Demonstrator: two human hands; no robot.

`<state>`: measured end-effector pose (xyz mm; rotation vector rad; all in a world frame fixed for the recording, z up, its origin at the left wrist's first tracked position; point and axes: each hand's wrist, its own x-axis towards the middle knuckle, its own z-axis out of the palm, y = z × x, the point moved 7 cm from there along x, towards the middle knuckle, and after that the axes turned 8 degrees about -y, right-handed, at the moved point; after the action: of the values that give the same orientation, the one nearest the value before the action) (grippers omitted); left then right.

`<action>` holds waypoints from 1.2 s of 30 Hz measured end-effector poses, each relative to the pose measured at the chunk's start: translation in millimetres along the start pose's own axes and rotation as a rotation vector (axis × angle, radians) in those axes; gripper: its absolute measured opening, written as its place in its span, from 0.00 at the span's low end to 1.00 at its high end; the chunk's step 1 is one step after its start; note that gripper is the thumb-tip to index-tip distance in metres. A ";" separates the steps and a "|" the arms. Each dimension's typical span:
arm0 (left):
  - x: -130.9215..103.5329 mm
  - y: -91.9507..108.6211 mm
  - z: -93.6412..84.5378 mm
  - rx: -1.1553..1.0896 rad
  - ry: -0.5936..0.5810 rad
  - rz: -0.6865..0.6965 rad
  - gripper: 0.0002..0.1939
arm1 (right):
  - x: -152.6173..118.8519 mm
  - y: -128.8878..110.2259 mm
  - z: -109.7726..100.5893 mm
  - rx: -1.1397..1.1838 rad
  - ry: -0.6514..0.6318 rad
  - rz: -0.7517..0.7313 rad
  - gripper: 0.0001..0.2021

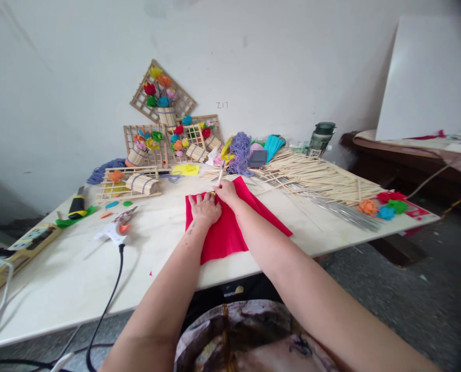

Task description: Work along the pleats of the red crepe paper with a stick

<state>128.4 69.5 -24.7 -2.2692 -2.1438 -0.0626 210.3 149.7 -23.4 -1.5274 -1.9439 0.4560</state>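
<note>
Red crepe-like sheet [220,240] lies on the white table in front of me. My left hand [206,209] rests flat on its upper left part, fingers spread. Beside it, my right hand [227,191] is closed around a slim white pen-like tool [220,174] near the sheet's top edge. A small yellow piece [213,194] shows between the two hands; what it is cannot be made out.
A hot glue gun [116,231], a cutter knife [77,205] and a power strip [21,256] lie at left. Behind are lattice panels with flowers [163,98] and purple yarn [240,152]. Thin wooden sticks [323,173], metal wires [342,214] and a bottle [321,138] are at right.
</note>
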 end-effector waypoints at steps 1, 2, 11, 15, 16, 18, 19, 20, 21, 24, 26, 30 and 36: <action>-0.1 -0.2 0.0 0.000 0.001 -0.001 0.27 | 0.3 0.8 0.1 0.006 0.002 0.007 0.12; -0.2 -0.6 -0.1 -0.001 0.002 -0.003 0.26 | 0.7 1.5 0.1 0.011 0.005 0.015 0.12; -2.2 -3.5 -6.3 -0.051 0.076 -0.019 0.26 | 0.4 2.9 -0.7 0.059 -0.004 0.003 0.12; -2.7 -5.6 -8.2 -0.073 0.120 -0.028 0.28 | -0.4 2.1 0.6 0.088 -0.003 -0.053 0.13; -2.6 -6.0 -8.1 -0.075 0.123 -0.031 0.28 | -0.6 2.0 0.7 0.091 -0.002 -0.061 0.13; -2.3 -6.4 -8.1 -0.082 0.126 -0.035 0.29 | -1.1 1.8 0.7 0.088 -0.005 -0.066 0.13; -2.3 -6.5 -8.2 -0.087 0.128 -0.037 0.28 | -1.5 1.5 0.5 0.083 -0.008 -0.068 0.13; -2.3 -6.4 -8.4 -0.093 0.130 -0.036 0.28 | -1.9 1.1 0.2 0.079 -0.012 -0.070 0.12; -2.3 -6.4 -8.7 -0.098 0.133 -0.035 0.27 | -2.4 0.6 -0.1 0.076 -0.016 -0.072 0.12; -2.4 -7.4 -9.5 -0.111 0.142 -0.040 0.25 | -3.4 -0.3 -0.9 0.079 -0.023 -0.078 0.11; -2.3 -8.6 -9.8 -0.114 0.148 -0.045 0.25 | -3.4 0.0 -0.7 0.085 -0.027 -0.076 0.11; -1.9 -9.7 -9.8 -0.113 0.155 -0.043 0.26 | -2.7 1.2 0.7 0.089 -0.034 -0.068 0.11; -2.0 -9.5 -10.4 -0.102 0.155 -0.049 0.25 | -2.4 2.3 -0.4 0.095 -0.025 -0.050 0.10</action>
<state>118.6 67.6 -14.5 -2.1818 -2.1626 -0.3436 212.6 148.0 -25.2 -1.4164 -1.9461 0.5408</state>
